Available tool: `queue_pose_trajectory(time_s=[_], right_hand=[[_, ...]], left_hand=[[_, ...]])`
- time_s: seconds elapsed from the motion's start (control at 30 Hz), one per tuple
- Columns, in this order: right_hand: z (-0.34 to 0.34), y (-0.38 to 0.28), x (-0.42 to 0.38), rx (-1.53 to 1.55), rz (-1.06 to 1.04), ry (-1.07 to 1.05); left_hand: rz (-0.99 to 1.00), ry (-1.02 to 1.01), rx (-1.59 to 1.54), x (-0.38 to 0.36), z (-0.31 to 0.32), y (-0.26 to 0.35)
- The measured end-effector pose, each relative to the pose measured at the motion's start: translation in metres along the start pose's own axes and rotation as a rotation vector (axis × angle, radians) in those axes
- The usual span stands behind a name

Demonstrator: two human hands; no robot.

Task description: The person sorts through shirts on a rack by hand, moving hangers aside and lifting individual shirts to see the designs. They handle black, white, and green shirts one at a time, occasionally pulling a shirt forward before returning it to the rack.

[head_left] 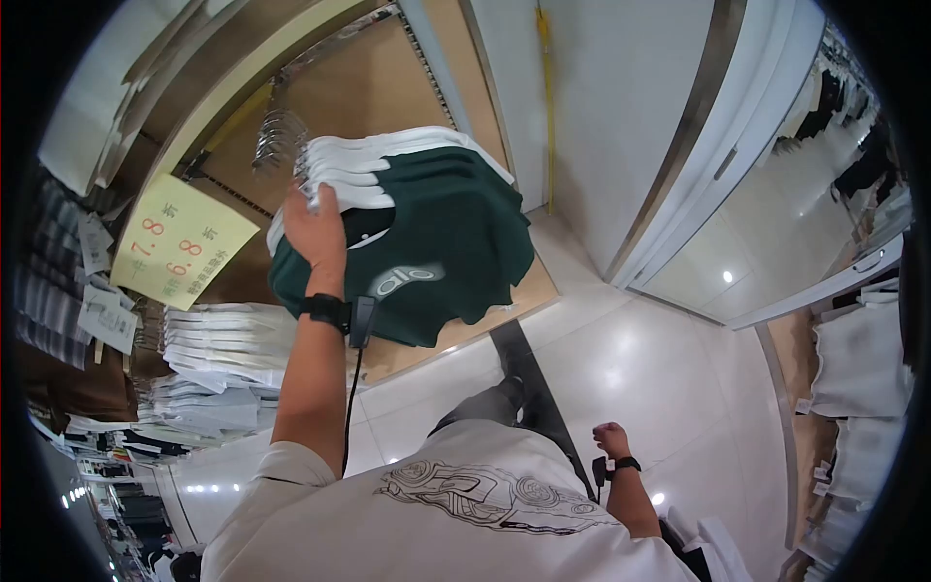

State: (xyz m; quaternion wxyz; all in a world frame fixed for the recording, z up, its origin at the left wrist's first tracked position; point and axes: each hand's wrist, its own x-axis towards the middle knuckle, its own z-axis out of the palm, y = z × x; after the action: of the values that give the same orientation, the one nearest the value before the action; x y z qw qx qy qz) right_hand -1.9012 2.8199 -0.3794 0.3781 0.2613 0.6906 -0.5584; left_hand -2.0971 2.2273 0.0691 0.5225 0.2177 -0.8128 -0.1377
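My left hand (pixel 317 233) is closed around the white hangers (pixel 341 167) at the neck of several hung T-shirts. The front one is a dark green T-shirt (pixel 456 242) with a pale printed logo on its chest, and white shoulders show stacked behind it. Metal hanger hooks (pixel 279 143) bunch together just beyond my fingers. Part of my grip is hidden behind the hand. Low at my right side, away from the clothes, my right hand (pixel 610 441) has its fingers curled in, with nothing visible in them. Both wrists wear black bands with small devices.
A yellow price sign (pixel 179 244) hangs left of the shirts. Below it are racks of white garments (pixel 228 344). A wooden ledge (pixel 538 291) lies under the green shirt. On the right are a mirrored door (pixel 776 194) and more white clothes (pixel 858 359).
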Motion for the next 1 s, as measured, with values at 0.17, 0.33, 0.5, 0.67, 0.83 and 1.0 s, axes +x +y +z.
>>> queue_pose_trajectory(time_s=[0.17,0.33,0.5,0.67,0.83,1.0], right_hand=[[0.003,-0.036,0.021,0.046,-0.005,-0.074],[-0.033,-0.13,0.032,-0.127,-0.011,-0.131],[-0.035,-0.285,0.051,-0.343,-0.238,-0.15],[0.048,-0.466,0.046,-0.505,-0.704,-0.223],[0.175,-0.619,-0.035,-0.432,-1.141,-0.466],[0.245,-0.692,-0.055,-0.683,-1.827,-0.276]], left_hand=[[0.02,0.085,0.027,-0.005,0.008,-0.013],[0.08,0.136,-0.007,-0.006,0.006,-0.005],[-0.001,0.126,0.026,-0.009,0.002,0.002],[-0.142,0.085,-0.085,-0.014,0.003,-0.001],[-0.119,0.089,-0.061,-0.014,0.004,-0.005],[-0.263,0.099,-0.04,-0.014,0.004,0.015]])
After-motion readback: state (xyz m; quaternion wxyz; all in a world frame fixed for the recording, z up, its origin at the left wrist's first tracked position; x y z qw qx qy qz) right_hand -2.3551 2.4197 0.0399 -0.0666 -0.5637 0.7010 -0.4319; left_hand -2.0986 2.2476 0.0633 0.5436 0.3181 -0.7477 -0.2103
